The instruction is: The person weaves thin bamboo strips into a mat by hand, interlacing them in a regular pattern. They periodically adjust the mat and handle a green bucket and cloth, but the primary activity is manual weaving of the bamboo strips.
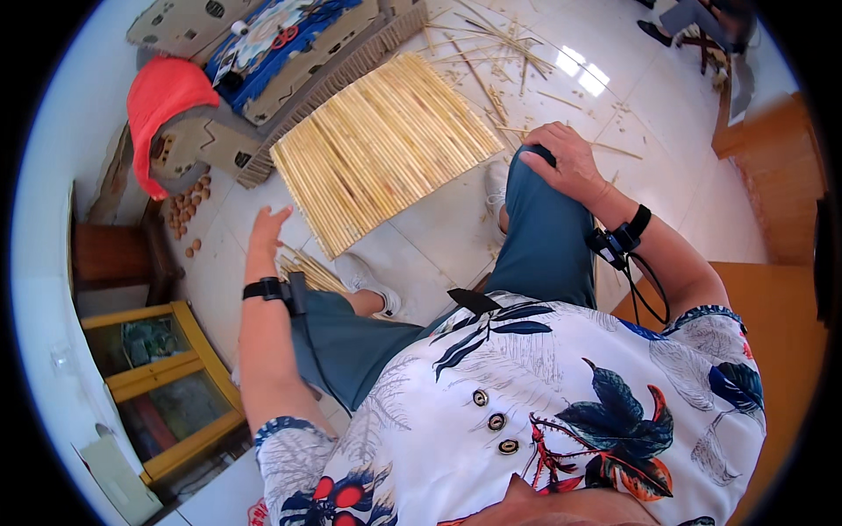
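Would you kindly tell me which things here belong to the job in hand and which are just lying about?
Likely the job's:
slatted mat
loose sticks near the left hand
scattered sticks beyond the mat

Apparently lying about:
red cloth on the sofa
round brown objects on the floor

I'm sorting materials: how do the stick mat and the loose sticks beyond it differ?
The stick mat has parallel pieces packed side by side; the loose sticks lie crossed at various angles. The stick mat forms one broad sheet; the loose sticks are scattered. Both look yellowish-tan.
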Available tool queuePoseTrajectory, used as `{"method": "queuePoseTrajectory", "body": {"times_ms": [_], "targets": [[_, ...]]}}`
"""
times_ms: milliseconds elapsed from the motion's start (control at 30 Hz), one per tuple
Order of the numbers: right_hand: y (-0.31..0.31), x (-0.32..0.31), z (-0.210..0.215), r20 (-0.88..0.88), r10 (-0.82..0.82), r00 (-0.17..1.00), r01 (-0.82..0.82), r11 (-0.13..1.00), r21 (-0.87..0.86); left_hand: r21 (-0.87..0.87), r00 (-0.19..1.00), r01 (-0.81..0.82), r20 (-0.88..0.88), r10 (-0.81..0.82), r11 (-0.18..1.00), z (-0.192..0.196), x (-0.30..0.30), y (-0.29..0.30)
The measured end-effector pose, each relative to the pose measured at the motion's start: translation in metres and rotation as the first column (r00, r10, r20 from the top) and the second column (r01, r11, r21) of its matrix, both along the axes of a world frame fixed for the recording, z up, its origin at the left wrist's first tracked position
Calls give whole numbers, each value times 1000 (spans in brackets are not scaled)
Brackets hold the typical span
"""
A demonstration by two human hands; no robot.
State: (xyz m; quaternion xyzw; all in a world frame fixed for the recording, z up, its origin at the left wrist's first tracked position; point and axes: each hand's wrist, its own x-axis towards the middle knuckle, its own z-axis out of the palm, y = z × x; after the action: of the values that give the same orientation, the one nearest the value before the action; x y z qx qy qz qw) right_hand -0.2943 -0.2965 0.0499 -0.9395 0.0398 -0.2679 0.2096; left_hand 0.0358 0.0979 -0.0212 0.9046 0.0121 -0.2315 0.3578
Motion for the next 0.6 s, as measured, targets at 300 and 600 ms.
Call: {"method": "queuePoseTrajectory", "body": {"times_ms": [300, 600], "targets": [[-19, -16, -10, 48, -46, 998, 43, 998, 55, -361, 873, -440, -386, 297, 822, -110, -62, -3], [-23, -16, -17, 110, -57, 992, 53, 998, 45, -711, 910, -316, -414, -10, 629, -44, -73, -41]]}}
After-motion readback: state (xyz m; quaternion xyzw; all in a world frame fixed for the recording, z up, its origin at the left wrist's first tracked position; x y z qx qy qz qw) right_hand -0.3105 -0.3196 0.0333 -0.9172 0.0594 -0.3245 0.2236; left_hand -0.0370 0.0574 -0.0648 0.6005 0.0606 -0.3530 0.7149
